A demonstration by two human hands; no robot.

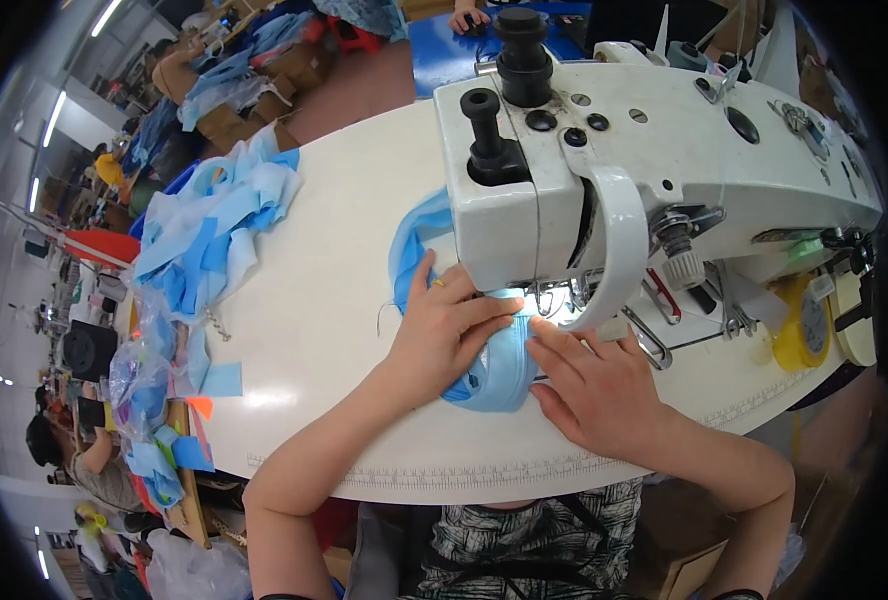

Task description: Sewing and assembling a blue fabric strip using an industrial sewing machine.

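Note:
A light blue fabric band with a zipper-like seam lies looped beneath the needle area of a white sewing machine. My left hand pinches the band's edge between thumb and forefinger close to the presser foot, while another finger points away over the cloth. On the band's right edge, the fingertips of my right hand grip the cloth just in front of the foot. More of the blue loop curves out behind my left hand. The cloth directly under the needle is partly hidden by my fingers and the machine head.
A heap of blue and white fabric pieces covers the left of the white table. Tweezers, a red-handled tool and a yellow tape roll lie at the right. A ruler strip follows the front edge. Other people work beyond.

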